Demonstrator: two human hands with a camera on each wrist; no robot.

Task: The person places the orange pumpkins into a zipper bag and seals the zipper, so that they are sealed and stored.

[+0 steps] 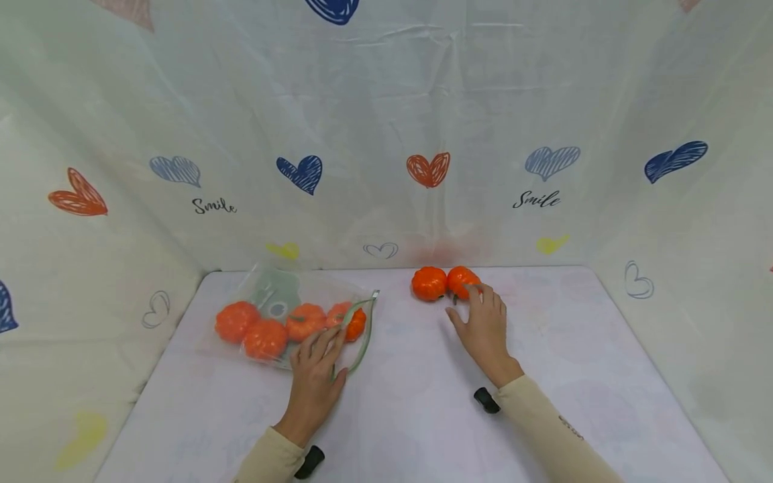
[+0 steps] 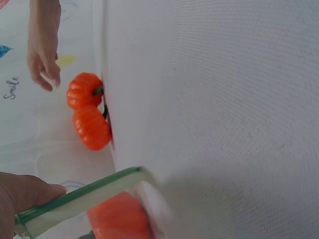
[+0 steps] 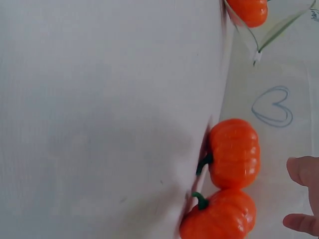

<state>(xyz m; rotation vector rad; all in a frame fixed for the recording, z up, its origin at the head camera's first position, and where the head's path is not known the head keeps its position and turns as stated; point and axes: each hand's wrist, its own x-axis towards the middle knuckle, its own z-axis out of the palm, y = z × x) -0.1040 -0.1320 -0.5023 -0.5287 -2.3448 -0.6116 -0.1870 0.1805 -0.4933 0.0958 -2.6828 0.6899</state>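
Loose pumpkins (image 1: 429, 284) in all views

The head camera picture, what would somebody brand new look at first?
Probably the two bright orange, ribbed pumpkins side by side at the back of the white table, with the bare right hand close by. More orange pumpkins show through the clear, green-edged plastic bag on the left, with the bare left hand at its mouth. Behind, a scribbled orange-red heart stands out on the pale backdrop.

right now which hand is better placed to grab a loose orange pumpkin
Likely the right hand: it's beside a loose orange ribbed pumpkin, while the left hand is at the clear green-edged plastic bag.
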